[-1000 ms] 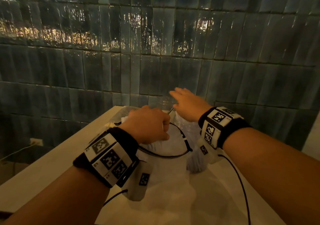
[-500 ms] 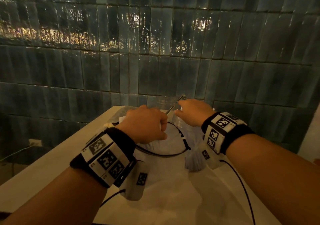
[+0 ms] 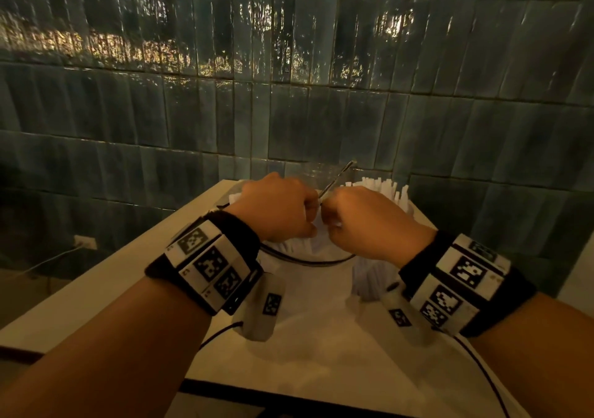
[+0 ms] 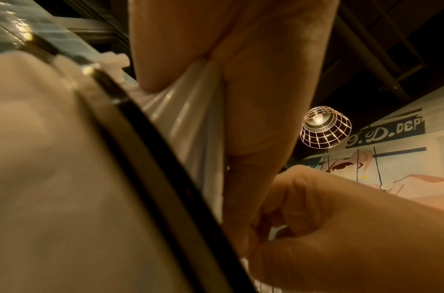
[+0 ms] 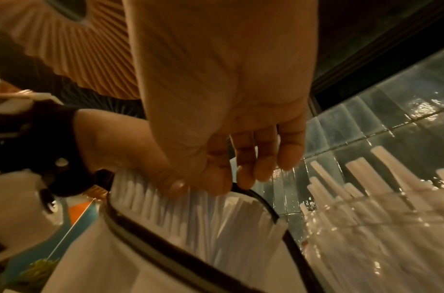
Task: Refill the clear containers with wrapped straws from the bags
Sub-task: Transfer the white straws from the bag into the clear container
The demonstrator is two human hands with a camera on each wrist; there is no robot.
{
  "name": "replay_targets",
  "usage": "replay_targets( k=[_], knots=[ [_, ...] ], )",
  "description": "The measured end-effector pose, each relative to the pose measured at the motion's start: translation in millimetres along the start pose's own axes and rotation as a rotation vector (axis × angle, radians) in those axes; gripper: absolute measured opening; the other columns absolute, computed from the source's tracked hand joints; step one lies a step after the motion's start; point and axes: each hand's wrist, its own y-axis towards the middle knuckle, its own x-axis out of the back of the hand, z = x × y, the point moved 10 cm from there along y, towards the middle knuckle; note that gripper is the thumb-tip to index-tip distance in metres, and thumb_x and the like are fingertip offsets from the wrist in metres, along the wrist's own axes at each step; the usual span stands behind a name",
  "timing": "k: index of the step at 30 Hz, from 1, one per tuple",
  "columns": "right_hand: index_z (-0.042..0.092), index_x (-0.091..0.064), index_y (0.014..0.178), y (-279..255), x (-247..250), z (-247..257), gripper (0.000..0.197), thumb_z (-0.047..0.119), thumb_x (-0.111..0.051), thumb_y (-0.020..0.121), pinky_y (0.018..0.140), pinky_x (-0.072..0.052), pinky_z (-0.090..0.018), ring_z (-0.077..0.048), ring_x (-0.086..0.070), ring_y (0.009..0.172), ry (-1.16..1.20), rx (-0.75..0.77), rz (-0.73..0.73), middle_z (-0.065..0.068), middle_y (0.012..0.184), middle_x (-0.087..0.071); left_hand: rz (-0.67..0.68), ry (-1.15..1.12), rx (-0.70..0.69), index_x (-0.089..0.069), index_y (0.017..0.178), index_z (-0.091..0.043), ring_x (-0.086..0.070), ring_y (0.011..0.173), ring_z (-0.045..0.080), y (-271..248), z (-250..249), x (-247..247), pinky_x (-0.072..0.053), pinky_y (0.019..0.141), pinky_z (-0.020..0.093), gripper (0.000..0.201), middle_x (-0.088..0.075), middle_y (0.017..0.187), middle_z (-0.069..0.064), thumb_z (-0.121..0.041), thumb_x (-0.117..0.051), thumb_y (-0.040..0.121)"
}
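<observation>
A clear plastic bag [image 3: 308, 292] of white wrapped straws [image 5: 190, 218] stands on the table, its mouth edged by a black band [image 5: 166, 253]. My left hand [image 3: 299, 208] grips the bag's film [image 4: 190, 123] at the top. Close beside it, my right hand [image 3: 340, 212] pinches the bag's edge between thumb and forefinger [image 5: 216, 184]. A thin dark strip [image 3: 337, 176] pokes up between the two hands; I cannot tell which hand holds it. Behind my right hand stands a clear container [image 5: 366, 228] holding wrapped straws [image 3: 379, 189] upright.
A second bundle of straws [image 3: 369, 279] lies under my right wrist. The white table [image 3: 96, 289] ends at a dark tiled wall [image 3: 289, 112] just behind the container. Its left edge drops to a floor with a wall socket [image 3: 85, 242].
My right hand has come back from over the container to meet my left hand at the bag's mouth. The thin strip came with it. The left hand has stayed put.
</observation>
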Motion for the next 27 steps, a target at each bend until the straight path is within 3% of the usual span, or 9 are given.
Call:
replay_targets(
  k=[3,7,9,13,17,19,23,25,27],
  knots=[
    [0.012,-0.064,0.096,-0.5,-16.2,-6.9,0.013,0.012,-0.057,0.085,0.071,-0.053,-0.034,-0.023,-0.059,0.079,-0.025,-0.093,0.055,-0.007,0.090,-0.060,-0.003,0.000,-0.004,-0.050,0.071,-0.035,-0.050,0.092,0.015,0.0,1.1,-0.5,-0.046,0.078,0.038,0.023,-0.057,0.097,-0.012,-0.052,-0.065,0.075],
    [0.004,-0.063,0.085,-0.7,-32.8,-12.6,0.010,0.012,-0.057,0.087,0.068,-0.050,-0.032,-0.023,-0.055,0.068,-0.036,-0.174,0.105,-0.010,0.077,-0.057,-0.020,-0.017,0.021,-0.051,0.071,-0.034,-0.047,0.094,0.015,-1.1,8.6,1.3,-0.043,0.078,0.038,0.023,-0.055,0.099,-0.012,-0.052,-0.066,0.075],
    [0.004,-0.063,0.083,0.8,-38.1,-12.1,0.013,0.015,-0.058,0.087,0.059,-0.042,-0.026,-0.019,-0.050,0.062,-0.039,-0.184,0.137,-0.004,0.068,-0.050,-0.019,-0.018,0.031,-0.049,0.070,-0.034,-0.045,0.095,0.015,-2.1,12.3,2.1,-0.043,0.079,0.039,0.025,-0.054,0.100,-0.011,-0.051,-0.066,0.076],
    [0.015,-0.048,0.066,-3.0,-52.5,-22.1,0.025,0.025,-0.057,0.087,0.049,-0.032,-0.024,-0.013,-0.041,0.054,-0.045,-0.288,0.254,0.003,0.061,-0.044,-0.006,-0.028,0.028,-0.049,0.071,-0.033,-0.044,0.098,0.016,-4.0,13.7,2.3,-0.044,0.082,0.041,0.025,-0.053,0.101,-0.011,-0.050,-0.066,0.076],
    [0.008,-0.062,0.106,-3.4,-72.3,-14.2,0.027,0.030,-0.051,0.095,0.061,-0.036,-0.019,-0.018,-0.054,0.080,-0.016,-0.235,0.402,-0.002,0.089,-0.060,-0.019,-0.038,0.003,-0.054,0.076,-0.032,-0.047,0.095,0.014,-3.8,9.8,2.1,-0.039,0.073,0.035,0.021,-0.055,0.100,-0.010,-0.049,-0.067,0.076],
    [0.007,-0.063,0.109,1.4,-69.3,-10.8,0.029,0.030,-0.054,0.094,0.053,-0.032,-0.015,-0.019,-0.055,0.082,0.037,-0.227,0.369,-0.002,0.090,-0.060,-0.020,-0.035,-0.004,-0.054,0.075,-0.033,-0.046,0.096,0.015,-3.6,9.8,1.8,-0.041,0.076,0.037,0.022,-0.054,0.100,-0.010,-0.051,-0.067,0.075],
    [0.008,-0.058,0.116,15.0,-66.5,-5.4,0.035,0.026,-0.065,0.086,0.077,-0.051,-0.027,-0.021,-0.062,0.092,0.066,-0.255,0.357,-0.008,0.105,-0.065,-0.023,-0.052,-0.016,-0.052,0.070,-0.033,-0.049,0.091,0.014,-3.5,11.0,2.0,-0.041,0.074,0.035,0.024,-0.056,0.094,-0.012,-0.052,-0.068,0.073],
    [0.010,-0.054,0.114,20.6,-64.3,-4.3,0.038,0.020,-0.070,0.081,0.067,-0.051,-0.025,-0.017,-0.059,0.083,0.161,-0.279,0.321,-0.004,0.098,-0.062,-0.034,-0.048,-0.031,-0.052,0.069,-0.033,-0.050,0.089,0.013,-4.2,10.9,3.1,-0.038,0.070,0.032,0.024,-0.057,0.092,-0.012,-0.051,-0.068,0.073],
    [0.014,-0.055,0.099,24.1,-59.7,-1.6,0.031,0.014,-0.074,0.075,0.053,-0.041,-0.020,-0.015,-0.055,0.072,0.262,-0.264,0.266,0.000,0.084,-0.057,-0.039,-0.045,-0.035,-0.052,0.070,-0.034,-0.049,0.090,0.013,-5.3,12.6,3.9,-0.037,0.068,0.030,0.024,-0.056,0.094,-0.011,-0.051,-0.068,0.073]
  ],
)
